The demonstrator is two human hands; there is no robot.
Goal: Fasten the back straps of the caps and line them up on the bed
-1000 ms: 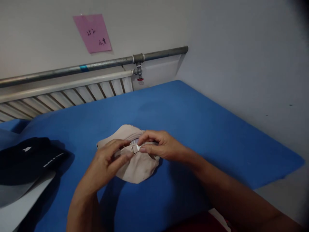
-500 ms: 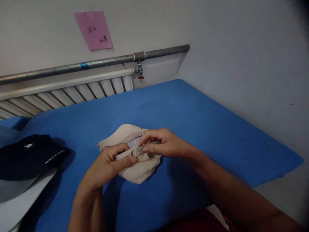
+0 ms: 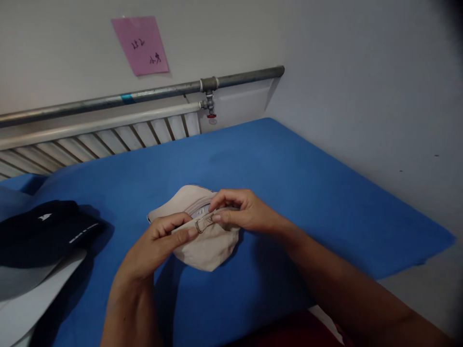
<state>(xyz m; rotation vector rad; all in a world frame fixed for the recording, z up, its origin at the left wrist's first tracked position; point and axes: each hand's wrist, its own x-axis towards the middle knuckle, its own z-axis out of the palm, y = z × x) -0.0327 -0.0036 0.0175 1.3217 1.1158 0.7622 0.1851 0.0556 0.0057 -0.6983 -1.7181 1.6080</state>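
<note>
pinch tightened at the buckle of the beige cap
your left hand clamps thumb and forefinger on the strap just left of the buckle and your right hand pinches it on the right. the buckle (bright and turned up a second ago) now lies flatter and duller, so the work stays at the strap. the cap rests mid-way on the blue cover, with a black cap at near left. a radiator, pipe and pink note line the far wall.
</note>
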